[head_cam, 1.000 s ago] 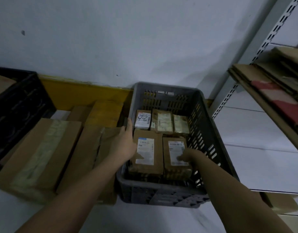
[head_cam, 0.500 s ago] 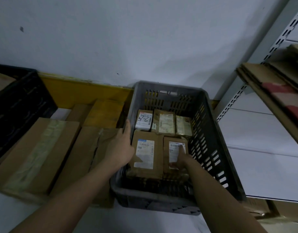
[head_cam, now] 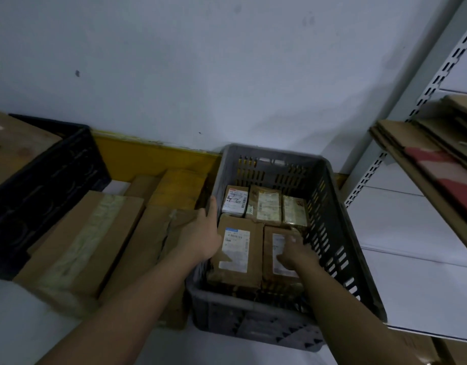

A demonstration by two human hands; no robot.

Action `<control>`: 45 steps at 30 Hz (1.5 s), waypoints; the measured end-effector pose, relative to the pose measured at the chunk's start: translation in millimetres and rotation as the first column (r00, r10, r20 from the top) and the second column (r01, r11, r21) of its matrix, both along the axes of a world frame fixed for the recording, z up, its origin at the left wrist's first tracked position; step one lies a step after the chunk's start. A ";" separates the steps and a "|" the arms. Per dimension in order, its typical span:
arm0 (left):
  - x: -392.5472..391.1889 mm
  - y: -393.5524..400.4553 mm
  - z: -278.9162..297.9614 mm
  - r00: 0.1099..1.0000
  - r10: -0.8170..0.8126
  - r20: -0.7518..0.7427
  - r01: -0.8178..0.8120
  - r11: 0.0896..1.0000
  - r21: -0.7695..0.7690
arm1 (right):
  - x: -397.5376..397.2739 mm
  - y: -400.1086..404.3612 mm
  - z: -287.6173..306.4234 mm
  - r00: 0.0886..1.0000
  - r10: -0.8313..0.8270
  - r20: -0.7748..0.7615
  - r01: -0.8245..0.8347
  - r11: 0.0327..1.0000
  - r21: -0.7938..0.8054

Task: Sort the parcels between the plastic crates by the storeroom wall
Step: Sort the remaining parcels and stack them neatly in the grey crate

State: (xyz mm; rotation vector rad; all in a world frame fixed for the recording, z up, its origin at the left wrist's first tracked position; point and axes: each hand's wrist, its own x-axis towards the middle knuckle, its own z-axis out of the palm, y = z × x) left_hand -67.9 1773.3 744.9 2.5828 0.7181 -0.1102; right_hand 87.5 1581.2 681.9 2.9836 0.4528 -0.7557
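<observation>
A grey slotted plastic crate (head_cam: 329, 222) stands against the white wall. It holds two brown parcels in front and three smaller ones behind. My left hand (head_cam: 200, 233) lies over the crate's left rim with the thumb up along the wall; its fingers are hidden inside, beside the left brown parcel (head_cam: 237, 272). My right hand (head_cam: 297, 255) rests on top of the right brown parcel (head_cam: 269, 241), fingers laid over its white label. Behind them are a white-labelled parcel (head_cam: 236, 201), a brown one (head_cam: 265, 205) and a shiny wrapped one (head_cam: 295, 212). A black crate (head_cam: 50, 175) stands at the far left.
Long cardboard boxes (head_cam: 79, 248) lie on the floor between the two crates. A cardboard sheet (head_cam: 13, 146) covers the black crate. A metal shelf rack (head_cam: 401, 143) with flattened cardboard (head_cam: 438, 164) juts in on the right. A yellow skirting (head_cam: 148, 159) runs along the wall.
My right hand has slid from the near end of the right parcel up onto its label. My left hand has stayed at the crate's left rim. The view has shifted a little.
</observation>
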 end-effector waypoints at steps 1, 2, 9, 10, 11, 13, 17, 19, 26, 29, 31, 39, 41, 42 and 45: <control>-0.7 2.2 2.3 1.000 -0.020 -0.015 0.020 0.999 -0.038 | 1.3 4.0 6.5 0.996 0.037 0.080 -0.041 0.998 0.052; -2.0 5.2 5.7 0.999 -0.037 -0.027 0.034 0.996 -0.087 | 3.1 8.9 15.0 0.988 0.064 0.141 -0.080 0.990 0.112; -20.3 48.6 38.9 1.000 -0.011 0.029 0.011 1.000 -0.016 | -1.7 56.7 99.2 0.964 0.143 0.224 -0.237 0.842 0.484; -22.8 58.1 44.2 0.999 -0.002 0.048 0.002 1.000 -0.004 | -5.2 64.5 110.5 0.963 0.178 0.204 -0.260 0.817 0.515; -26.0 68.0 49.2 0.998 0.009 0.062 -0.011 1.000 0.027 | -9.1 72.4 120.9 0.958 0.218 0.184 -0.284 0.796 0.535; -34.1 88.6 56.8 0.996 0.044 0.079 -0.050 0.996 0.072 | -19.3 88.9 138.4 0.940 0.311 0.143 -0.337 0.763 0.553; -61.2 127.3 65.9 0.991 0.118 0.064 -0.124 0.987 0.104 | -45.1 125.5 160.9 0.893 0.433 0.122 -0.421 0.709 0.566; -74.2 149.0 70.3 0.987 0.150 0.055 -0.156 0.980 0.127 | -55.2 146.6 164.1 0.872 0.475 0.120 -0.453 0.688 0.568; -98.8 238.0 62.4 0.961 0.267 0.073 -0.274 0.956 0.104 | -71.2 237.8 139.5 0.854 0.513 0.083 -0.467 0.689 0.554; -101.8 278.4 44.2 0.956 0.285 0.062 -0.289 0.955 0.070 | -72.3 290.0 119.6 0.870 0.488 0.073 -0.441 0.701 0.561; -101.1 306.7 29.1 0.960 0.278 0.038 -0.279 0.960 0.024 | -72.0 329.4 102.6 0.885 0.464 0.035 -0.397 0.714 0.577; -74.6 411.4 -49.1 0.950 0.311 -0.009 -0.301 0.911 -0.281 | -60.8 463.8 23.3 0.955 0.175 -0.238 -0.012 0.829 0.559; -62.4 427.6 -72.7 0.938 0.346 -0.035 -0.331 0.857 -0.395 | -55.6 481.1 1.5 0.952 0.119 -0.281 0.047 0.853 0.521; -55.4 433.3 -83.5 0.937 0.346 -0.054 -0.332 0.829 -0.450 | -52.9 487.7 -8.4 0.950 0.106 -0.292 0.053 0.870 0.490; -36.0 440.4 -110.5 0.941 0.328 -0.083 -0.318 0.776 -0.545 | -45.6 502.0 -32.3 0.952 0.100 -0.289 0.009 0.935 0.354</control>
